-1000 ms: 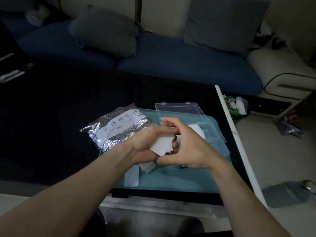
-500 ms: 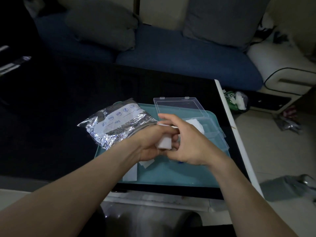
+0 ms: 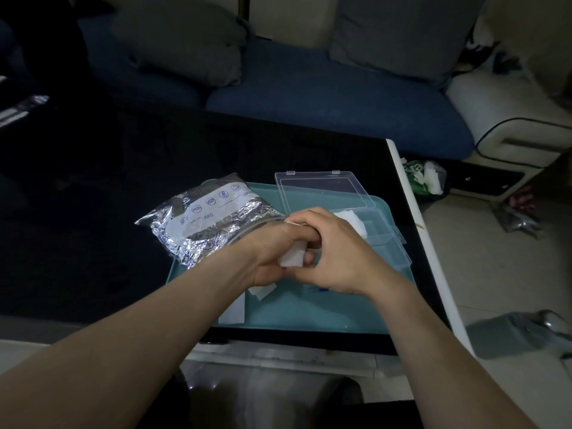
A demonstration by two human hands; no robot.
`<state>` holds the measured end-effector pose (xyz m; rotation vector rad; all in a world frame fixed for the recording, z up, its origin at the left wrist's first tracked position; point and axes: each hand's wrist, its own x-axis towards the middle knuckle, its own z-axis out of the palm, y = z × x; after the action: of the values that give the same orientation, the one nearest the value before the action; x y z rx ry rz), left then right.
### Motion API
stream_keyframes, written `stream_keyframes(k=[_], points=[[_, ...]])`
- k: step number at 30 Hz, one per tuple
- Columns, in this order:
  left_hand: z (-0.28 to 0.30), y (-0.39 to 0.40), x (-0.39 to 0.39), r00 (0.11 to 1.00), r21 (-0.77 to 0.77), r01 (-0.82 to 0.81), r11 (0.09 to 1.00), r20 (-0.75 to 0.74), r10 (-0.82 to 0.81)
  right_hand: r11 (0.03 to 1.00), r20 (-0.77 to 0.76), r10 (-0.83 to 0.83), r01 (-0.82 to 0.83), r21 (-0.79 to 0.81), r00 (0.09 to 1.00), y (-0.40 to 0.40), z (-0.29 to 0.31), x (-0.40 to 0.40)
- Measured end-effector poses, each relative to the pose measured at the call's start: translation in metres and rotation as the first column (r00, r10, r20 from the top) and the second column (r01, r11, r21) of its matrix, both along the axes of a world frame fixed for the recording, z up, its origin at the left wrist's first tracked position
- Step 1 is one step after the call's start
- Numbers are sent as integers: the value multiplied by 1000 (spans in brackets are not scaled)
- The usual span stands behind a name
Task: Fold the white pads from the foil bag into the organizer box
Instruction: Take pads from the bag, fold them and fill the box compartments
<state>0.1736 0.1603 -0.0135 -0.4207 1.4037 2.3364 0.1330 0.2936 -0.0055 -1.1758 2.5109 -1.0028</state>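
Observation:
Both hands meet above the teal tray (image 3: pixel 309 314). My left hand (image 3: pixel 272 255) and my right hand (image 3: pixel 334 252) together grip a small folded white pad (image 3: pixel 292 258), fingers curled round it. The crinkled foil bag (image 3: pixel 210 218) lies on the tray's left part, just behind my left wrist. The clear organizer box (image 3: pixel 383 239) sits on the tray's right side with its lid (image 3: pixel 322 188) lying open behind it. A white pad (image 3: pixel 349 219) lies in a rear compartment, partly hidden by my right hand.
Loose white pads or strips (image 3: pixel 232 308) lie on the tray under my left wrist. The tray sits on a black table (image 3: pixel 123 181) whose right edge (image 3: pixel 427 243) runs close by. A blue sofa (image 3: pixel 309 97) with grey cushions stands behind. Litter lies on the floor at the right.
The hands have closed tighter round the pad, which now shows smaller and more folded. The view shifted slightly downward; bag and box have not moved.

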Motion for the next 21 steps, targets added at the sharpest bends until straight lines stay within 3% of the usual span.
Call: stream_keyframes(k=[4, 6, 10, 15, 19, 21], points=[[-6, 1, -1, 998, -249, -42, 968, -47, 31, 999, 140, 20, -16, -28, 990, 9, 7, -6], [-3, 0, 2, 995, -372, 19, 928, -81, -53, 999, 259, 54, -53, -14, 964, 18, 10, -14], [4, -1, 5, 972, -359, 167, 918, -97, -215, 996, 446, 85, -77, -36, 891, 28, 5, -26], [6, -5, 4, 963, -343, 189, 920, -116, -242, 979, 577, 177, -79, -190, 798, 38, 8, -33], [1, -2, 3, 965, -371, 174, 912, -119, -232, 985, 518, 126, -47, -163, 846, 36, 4, -36], [-2, 2, 2, 966, -360, 139, 922, -155, -207, 965, 503, 2, 131, -229, 864, 35, 3, -42]])
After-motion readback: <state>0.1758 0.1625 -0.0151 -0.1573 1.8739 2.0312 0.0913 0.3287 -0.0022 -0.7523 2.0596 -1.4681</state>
